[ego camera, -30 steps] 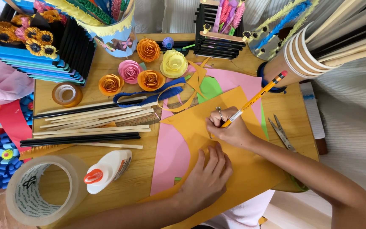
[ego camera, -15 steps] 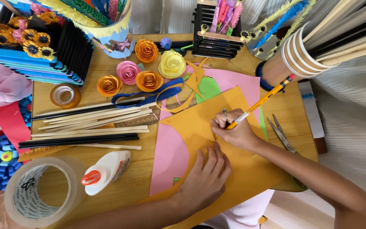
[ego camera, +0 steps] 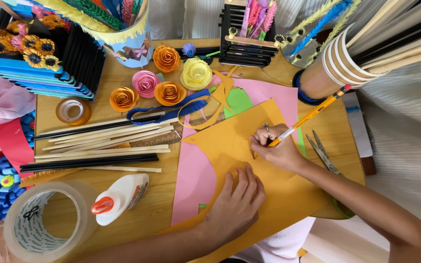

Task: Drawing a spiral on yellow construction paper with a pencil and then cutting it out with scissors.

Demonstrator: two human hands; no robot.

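Observation:
An orange paper sheet (ego camera: 230,141) lies on the wooden table (ego camera: 162,214), over a pink sheet (ego camera: 196,180). My right hand (ego camera: 274,148) grips a yellow pencil (ego camera: 313,114) with its tip on the orange sheet; a faint curved pencil line shows near the tip. My left hand (ego camera: 237,204) lies flat on the same sheet, fingers spread, pressing it down. A ring is on my right hand.
Scissors (ego camera: 322,153) lie right of my right hand. A white glue bottle (ego camera: 120,197) and a big clear tape roll (ego camera: 40,224) sit front left. Wooden and black sticks (ego camera: 103,146), several paper roses (ego camera: 169,92), a small tape roll (ego camera: 73,111) and paper holders stand behind.
My right hand has shifted slightly with the pencil across the orange sheet. My left hand stays pressed on the paper.

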